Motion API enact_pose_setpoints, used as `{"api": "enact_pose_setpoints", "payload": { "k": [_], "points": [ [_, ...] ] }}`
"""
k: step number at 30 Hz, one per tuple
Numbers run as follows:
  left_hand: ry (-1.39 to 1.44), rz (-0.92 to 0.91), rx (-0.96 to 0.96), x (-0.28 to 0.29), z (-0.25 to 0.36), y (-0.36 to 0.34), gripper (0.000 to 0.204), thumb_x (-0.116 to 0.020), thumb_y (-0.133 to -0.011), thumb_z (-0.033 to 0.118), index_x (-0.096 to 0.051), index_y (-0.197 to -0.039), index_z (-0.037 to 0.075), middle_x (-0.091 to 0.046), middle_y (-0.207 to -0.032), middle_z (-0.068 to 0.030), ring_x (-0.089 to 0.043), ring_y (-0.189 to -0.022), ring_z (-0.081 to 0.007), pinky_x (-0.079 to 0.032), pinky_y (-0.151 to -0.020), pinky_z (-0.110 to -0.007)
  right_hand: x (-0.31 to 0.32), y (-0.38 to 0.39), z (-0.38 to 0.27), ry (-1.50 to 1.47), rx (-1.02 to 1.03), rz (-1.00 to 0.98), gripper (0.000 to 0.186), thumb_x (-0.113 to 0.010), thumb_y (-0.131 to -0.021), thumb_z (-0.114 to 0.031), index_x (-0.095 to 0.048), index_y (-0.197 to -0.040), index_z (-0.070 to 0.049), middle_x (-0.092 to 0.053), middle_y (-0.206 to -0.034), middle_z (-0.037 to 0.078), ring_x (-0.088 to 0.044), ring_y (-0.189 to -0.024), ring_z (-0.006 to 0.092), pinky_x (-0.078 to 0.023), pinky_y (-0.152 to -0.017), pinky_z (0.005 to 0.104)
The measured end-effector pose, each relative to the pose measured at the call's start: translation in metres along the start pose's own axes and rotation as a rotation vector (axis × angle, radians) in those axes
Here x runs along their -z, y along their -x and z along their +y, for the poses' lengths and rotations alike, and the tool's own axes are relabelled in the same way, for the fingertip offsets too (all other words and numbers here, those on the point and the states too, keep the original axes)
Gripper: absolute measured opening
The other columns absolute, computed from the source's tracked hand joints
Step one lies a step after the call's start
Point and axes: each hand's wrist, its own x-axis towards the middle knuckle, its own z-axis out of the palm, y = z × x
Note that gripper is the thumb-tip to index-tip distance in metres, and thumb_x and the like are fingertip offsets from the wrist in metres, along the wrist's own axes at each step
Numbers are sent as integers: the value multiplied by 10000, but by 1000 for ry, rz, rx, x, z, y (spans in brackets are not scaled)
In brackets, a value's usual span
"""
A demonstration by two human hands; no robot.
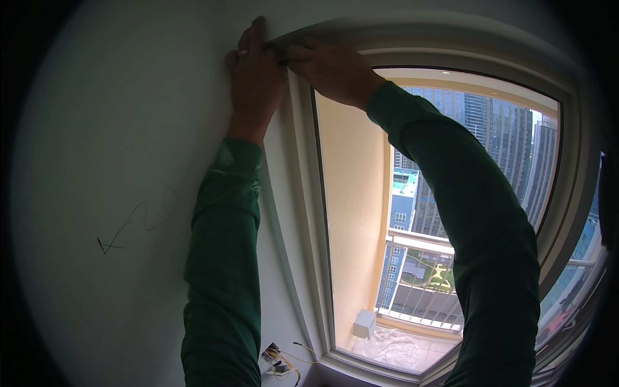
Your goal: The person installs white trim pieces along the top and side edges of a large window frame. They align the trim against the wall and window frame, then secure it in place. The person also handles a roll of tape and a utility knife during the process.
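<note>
Reaching up to the top left corner of the white-framed window, we see both hands meeting where the pale grey moulded window trim bends around the corner. Our left hand lies flat against the smooth white painted wall, fingers stretched upward and pressed together, a ring on one of them, its fingertips touching the outer edge of the trim. Our right hand comes in from the right and rests on the trim just beside the left hand, fingers curled over a small dark thing at the corner; we cannot tell what that thing is or whether the hand truly grips it. Both arms wear dark green long sleeves. On the wall, lower left, sits a thin dark pencil scribble. Below, near the floor, lies a tangle of yellow and white wires. Through the glass we see a white balcony railing.
</note>
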Motion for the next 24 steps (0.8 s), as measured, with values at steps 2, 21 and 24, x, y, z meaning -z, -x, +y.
{"api": "enact_pose_setpoints", "payload": {
  "k": [2,21,24],
  "points": [
    [-11,10,-1,0,0,0,230,-713,-869,156,-735,-1060,32,-430,-1591,-162,-504,-1361,-370,-419,-1033,-544,-2,-1,-2,0,-8,49,186,-693,-844,-85,-761,-1008,-141,-656,-1080,-35,-644,-1088,183,-617,-835,323],
    [5,40,-4,0,0,0,264,-649,-836,92,-751,-1057,-10,-440,-1580,-171,-500,-1339,-347,-418,-1015,-528,-5,-2,-4,-52,-11,13,159,-694,-831,-63,-753,-969,-117,-643,-1118,-11,-629,-1144,210,-610,-879,339],
    [-24,37,-21,-2,-3,1,237,-672,-885,183,-748,-1046,27,-438,-1586,-176,-528,-1321,-377,-431,-1011,-558,-8,-1,1,-25,17,16,157,-694,-832,-66,-753,-963,-129,-648,-1093,-14,-637,-1126,202,-610,-877,332]
  ]
}}
